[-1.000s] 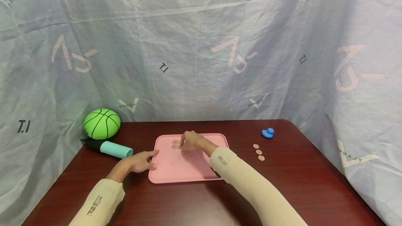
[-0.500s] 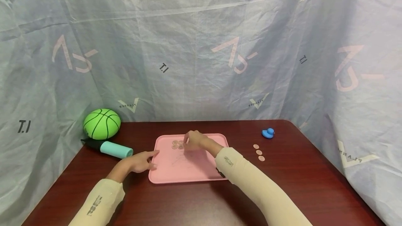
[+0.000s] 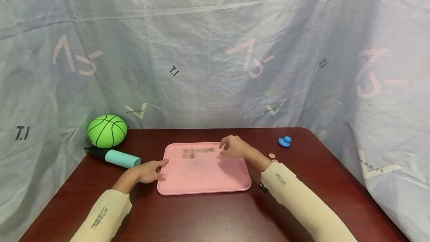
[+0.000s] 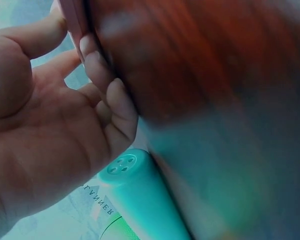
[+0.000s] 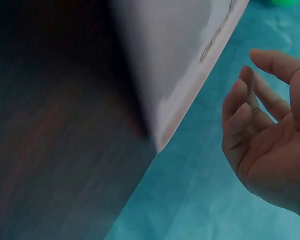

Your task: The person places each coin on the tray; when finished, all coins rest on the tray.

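Note:
The pink tray (image 3: 201,182) lies on the table, with my left hand (image 3: 149,171) holding its left edge. In the left wrist view, the thumb and curled fingers (image 4: 97,65) meet the tray rim (image 4: 74,20). Several copper-coloured coins (image 3: 199,150) form a row along the tray's back part, with two coins (image 3: 189,156) below the row's left end. Over the tray's back right part hovers my right hand (image 3: 236,148), its fingers loosely bent and parted from the thumb. Nothing shows between those fingers (image 5: 235,120) in the right wrist view.
Right of the tray, a loose coin (image 3: 272,155) lies by another that my right sleeve (image 3: 285,182) partly covers. A blue rubber duck (image 3: 284,142) sits farther back. At left are a green basketball (image 3: 107,131) and a turquoise-and-black marker-shaped object (image 3: 122,158).
My right hand has moved right across the tray, uncovering more coins in the back row. Its sleeve now hides part of the loose coins. My left hand stays at the tray edge.

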`<state>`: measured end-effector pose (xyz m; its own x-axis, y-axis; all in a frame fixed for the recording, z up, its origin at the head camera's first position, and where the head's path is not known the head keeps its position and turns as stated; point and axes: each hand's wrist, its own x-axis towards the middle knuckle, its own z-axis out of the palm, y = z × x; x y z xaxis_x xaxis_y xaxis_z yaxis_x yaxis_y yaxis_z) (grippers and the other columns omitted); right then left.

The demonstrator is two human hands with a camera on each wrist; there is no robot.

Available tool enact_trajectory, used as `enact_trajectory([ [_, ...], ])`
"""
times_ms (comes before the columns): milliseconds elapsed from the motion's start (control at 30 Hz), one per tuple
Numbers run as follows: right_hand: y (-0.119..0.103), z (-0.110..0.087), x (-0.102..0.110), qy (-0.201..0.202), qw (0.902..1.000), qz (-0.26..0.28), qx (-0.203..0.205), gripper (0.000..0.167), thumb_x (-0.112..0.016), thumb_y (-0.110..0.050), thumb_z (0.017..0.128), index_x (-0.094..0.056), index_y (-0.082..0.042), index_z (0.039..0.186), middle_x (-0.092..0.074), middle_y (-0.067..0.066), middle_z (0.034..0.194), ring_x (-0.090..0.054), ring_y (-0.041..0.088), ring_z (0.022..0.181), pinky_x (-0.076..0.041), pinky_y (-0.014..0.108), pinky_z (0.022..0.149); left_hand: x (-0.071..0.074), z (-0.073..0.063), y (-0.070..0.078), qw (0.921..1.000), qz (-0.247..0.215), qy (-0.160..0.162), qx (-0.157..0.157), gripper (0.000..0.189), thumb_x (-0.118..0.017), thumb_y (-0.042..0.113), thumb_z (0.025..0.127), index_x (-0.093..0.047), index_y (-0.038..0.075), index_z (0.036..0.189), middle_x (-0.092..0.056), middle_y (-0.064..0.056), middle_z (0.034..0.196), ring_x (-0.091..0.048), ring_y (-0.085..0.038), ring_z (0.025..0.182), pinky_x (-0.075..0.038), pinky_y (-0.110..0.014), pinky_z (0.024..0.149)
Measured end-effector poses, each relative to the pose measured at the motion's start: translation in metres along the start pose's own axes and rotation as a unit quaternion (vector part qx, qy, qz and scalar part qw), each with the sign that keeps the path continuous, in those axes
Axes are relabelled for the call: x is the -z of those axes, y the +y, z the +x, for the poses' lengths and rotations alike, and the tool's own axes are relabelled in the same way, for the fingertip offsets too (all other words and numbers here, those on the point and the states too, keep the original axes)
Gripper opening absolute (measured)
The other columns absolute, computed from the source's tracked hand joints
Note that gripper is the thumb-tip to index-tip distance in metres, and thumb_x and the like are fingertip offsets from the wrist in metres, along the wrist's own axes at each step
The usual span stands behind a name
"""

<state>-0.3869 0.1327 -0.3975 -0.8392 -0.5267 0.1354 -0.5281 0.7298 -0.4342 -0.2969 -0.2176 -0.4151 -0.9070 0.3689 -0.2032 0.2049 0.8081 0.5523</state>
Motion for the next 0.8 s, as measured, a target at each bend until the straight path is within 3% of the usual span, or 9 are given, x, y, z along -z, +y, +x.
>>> enact_trajectory([
  [267,0.030,-0.030,0.022,0.034,0.9989,0.033,-0.006,0.021,-0.077,-0.013,0.083,-0.072,-0.001,0.100,-0.070,0.001,0.081,-0.064,0.012,0.074,-0.052,0.031,0.067,0.001,-0.001,0.001,1.0000,0.007,0.000,0.006,0.070,-0.071,0.018,0.091,-0.039,-0.003,0.149,-0.051,-0.028,0.138,-0.044,-0.044,0.131,-0.033,-0.059,0.107],
  [600,0.071,-0.066,0.039,0.035,0.9980,0.037,-0.037,0.023,-0.078,-0.014,0.084,-0.073,-0.002,0.103,-0.072,-0.001,0.086,-0.066,0.013,0.078,-0.053,0.035,0.070,0.001,0.000,0.001,0.9998,0.013,-0.007,0.009,0.071,-0.070,0.021,0.091,-0.038,-0.001,0.150,-0.050,-0.026,0.140,-0.044,-0.043,0.131,-0.033,-0.059,0.106],
  [800,0.095,-0.088,0.050,0.035,0.9968,0.043,-0.058,0.026,-0.077,-0.013,0.084,-0.071,0.002,0.105,-0.071,0.002,0.086,-0.063,0.013,0.069,-0.051,0.032,0.063,0.002,0.001,-0.001,0.9998,0.015,-0.012,0.005,0.071,-0.070,0.021,0.091,-0.037,-0.002,0.150,-0.049,-0.028,0.140,-0.042,-0.045,0.132,-0.032,-0.060,0.106],
])
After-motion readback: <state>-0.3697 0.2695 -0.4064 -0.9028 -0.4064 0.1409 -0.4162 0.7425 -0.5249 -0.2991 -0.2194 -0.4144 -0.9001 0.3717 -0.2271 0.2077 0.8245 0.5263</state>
